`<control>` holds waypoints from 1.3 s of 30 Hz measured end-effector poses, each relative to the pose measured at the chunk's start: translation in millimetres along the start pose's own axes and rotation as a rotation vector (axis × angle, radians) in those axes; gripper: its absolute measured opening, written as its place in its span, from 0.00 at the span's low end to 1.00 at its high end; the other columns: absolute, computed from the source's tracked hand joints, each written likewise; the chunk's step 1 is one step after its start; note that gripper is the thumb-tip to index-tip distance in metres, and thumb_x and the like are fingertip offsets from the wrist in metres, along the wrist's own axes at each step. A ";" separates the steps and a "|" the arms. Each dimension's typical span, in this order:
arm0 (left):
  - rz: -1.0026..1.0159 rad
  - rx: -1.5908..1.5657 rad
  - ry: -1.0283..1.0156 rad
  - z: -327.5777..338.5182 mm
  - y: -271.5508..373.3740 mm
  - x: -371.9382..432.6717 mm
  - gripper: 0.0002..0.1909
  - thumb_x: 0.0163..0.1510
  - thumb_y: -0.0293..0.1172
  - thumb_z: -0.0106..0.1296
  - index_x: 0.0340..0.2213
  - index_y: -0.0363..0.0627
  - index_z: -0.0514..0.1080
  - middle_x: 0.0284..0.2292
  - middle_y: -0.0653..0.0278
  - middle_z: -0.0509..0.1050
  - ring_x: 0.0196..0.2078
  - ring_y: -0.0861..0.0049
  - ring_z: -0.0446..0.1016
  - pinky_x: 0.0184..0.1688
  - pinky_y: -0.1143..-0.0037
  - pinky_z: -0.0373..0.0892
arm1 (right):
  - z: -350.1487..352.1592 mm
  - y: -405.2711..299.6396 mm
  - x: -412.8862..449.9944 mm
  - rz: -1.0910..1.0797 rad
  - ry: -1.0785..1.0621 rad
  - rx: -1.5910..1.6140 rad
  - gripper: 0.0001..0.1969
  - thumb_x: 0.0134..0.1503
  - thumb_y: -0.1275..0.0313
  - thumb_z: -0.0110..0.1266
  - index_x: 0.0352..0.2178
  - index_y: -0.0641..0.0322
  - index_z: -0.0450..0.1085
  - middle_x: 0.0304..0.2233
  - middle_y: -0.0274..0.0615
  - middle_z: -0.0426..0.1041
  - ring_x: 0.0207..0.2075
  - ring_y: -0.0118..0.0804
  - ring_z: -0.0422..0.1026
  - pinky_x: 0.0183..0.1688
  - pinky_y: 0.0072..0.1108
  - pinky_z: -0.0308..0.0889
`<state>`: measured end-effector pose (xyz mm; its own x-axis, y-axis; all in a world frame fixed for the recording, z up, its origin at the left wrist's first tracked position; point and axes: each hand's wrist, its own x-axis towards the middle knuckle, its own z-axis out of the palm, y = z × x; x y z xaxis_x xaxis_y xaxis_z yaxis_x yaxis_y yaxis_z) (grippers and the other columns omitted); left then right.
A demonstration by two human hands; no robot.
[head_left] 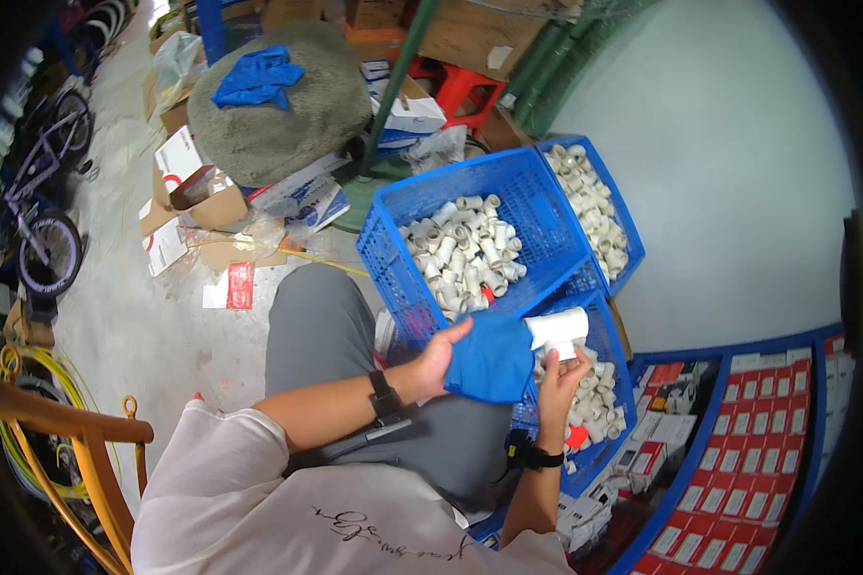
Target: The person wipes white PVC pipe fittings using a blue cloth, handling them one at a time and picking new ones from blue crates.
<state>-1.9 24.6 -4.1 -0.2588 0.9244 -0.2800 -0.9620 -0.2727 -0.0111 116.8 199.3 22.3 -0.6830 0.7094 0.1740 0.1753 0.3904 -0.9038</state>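
My left hand (435,361) is closed on a folded blue cloth (490,359), its thumb along the upper edge. Just right of the cloth, my right hand (564,379) grips a white plastic pipe tee (559,327) by its short branch. The cloth touches or overlaps the tee's left end; which one I cannot tell. Beyond my hands stands a large blue plastic crate (546,208) holding many white pipe fittings (467,248). A second blue crate (595,467) with more fittings lies beneath and right of my right hand.
A third blue crate (634,251) of fittings stands against the pale wall (733,180). Shelving with red-and-white boxes (751,438) lines the lower right. A grey cushioned seat (280,136) bears another blue cloth (259,75). Opened cartons (201,201) litter the floor; a bicycle (47,187) stands left.
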 end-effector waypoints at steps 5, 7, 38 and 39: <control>0.263 0.279 0.058 -20.8 8.1 11.2 0.28 0.58 0.47 0.33 0.52 0.36 0.55 0.50 0.55 0.63 0.51 0.64 0.64 0.54 0.68 0.59 | -19.3 -33.0 -10.0 0.119 0.043 -0.048 0.20 0.56 0.73 0.46 0.47 0.68 0.48 0.36 0.45 0.65 0.32 0.26 0.66 0.32 0.14 0.62; 0.212 0.331 0.014 -15.5 2.7 10.3 0.28 0.58 0.46 0.33 0.53 0.36 0.55 0.51 0.55 0.62 0.52 0.65 0.63 0.54 0.68 0.59 | -4.5 -50.4 -22.2 -0.039 -0.108 0.004 0.21 0.55 0.73 0.48 0.47 0.67 0.50 0.35 0.43 0.66 0.32 0.26 0.67 0.34 0.15 0.62; 0.644 1.865 -0.046 2.0 12.0 -10.1 0.39 0.56 0.46 0.38 0.57 0.35 0.34 0.60 0.49 0.35 0.62 0.55 0.31 0.60 0.62 0.28 | 24.3 -65.6 -48.0 -0.286 -0.264 -0.482 0.24 0.43 0.69 0.60 0.40 0.67 0.60 0.33 0.55 0.69 0.34 0.56 0.70 0.35 0.31 0.66; 0.659 1.876 -0.028 4.1 11.9 -10.0 0.39 0.56 0.47 0.38 0.57 0.34 0.35 0.59 0.49 0.36 0.62 0.55 0.33 0.60 0.63 0.31 | 19.0 -63.2 -45.8 -0.287 -0.262 -0.483 0.24 0.43 0.69 0.60 0.40 0.67 0.60 0.33 0.55 0.69 0.34 0.56 0.70 0.35 0.31 0.66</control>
<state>-11.1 13.2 2.5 -0.5313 0.8247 0.1941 0.3992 0.0416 0.9159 123.5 131.0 64.0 -0.8913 0.3930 0.2263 0.2183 0.8092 -0.5455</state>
